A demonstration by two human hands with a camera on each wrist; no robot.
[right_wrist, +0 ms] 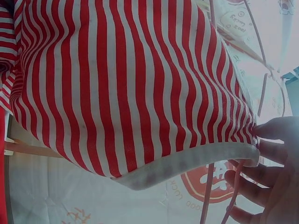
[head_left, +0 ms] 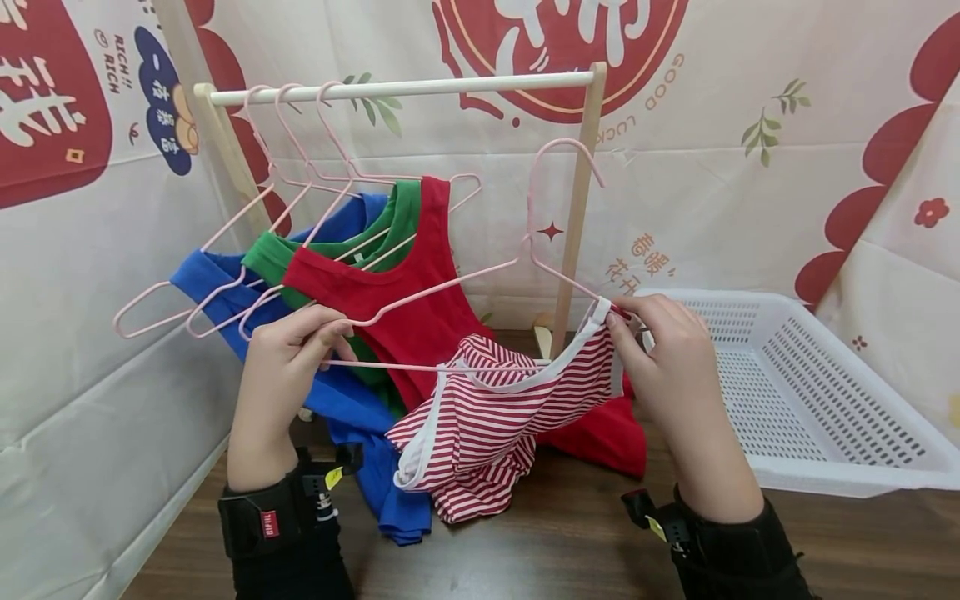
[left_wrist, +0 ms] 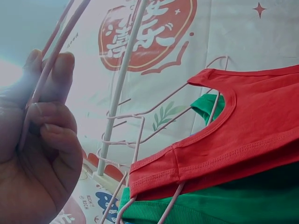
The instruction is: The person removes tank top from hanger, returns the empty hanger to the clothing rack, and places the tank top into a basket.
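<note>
At the center of the frame, a red-and-white striped top [head_left: 517, 408] hangs on the right side of a pink hanger [head_left: 529, 200]. The left hand [head_left: 285, 375] grips the hanger's bare left end; the right hand [head_left: 671, 367] pinches the top's white-edged shoulder. Red [head_left: 405, 333], green [head_left: 406, 207] and blue tops [head_left: 341, 402] hang from a rack [head_left: 450, 86], upper left.

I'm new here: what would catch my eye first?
Probably the striped top, front and centre: the right hand pinches its strap at one end of a pink hanger, the left hand holding the other. Behind, a red top, green top and blue top hang from a rack. A white basket stands at right.
</note>
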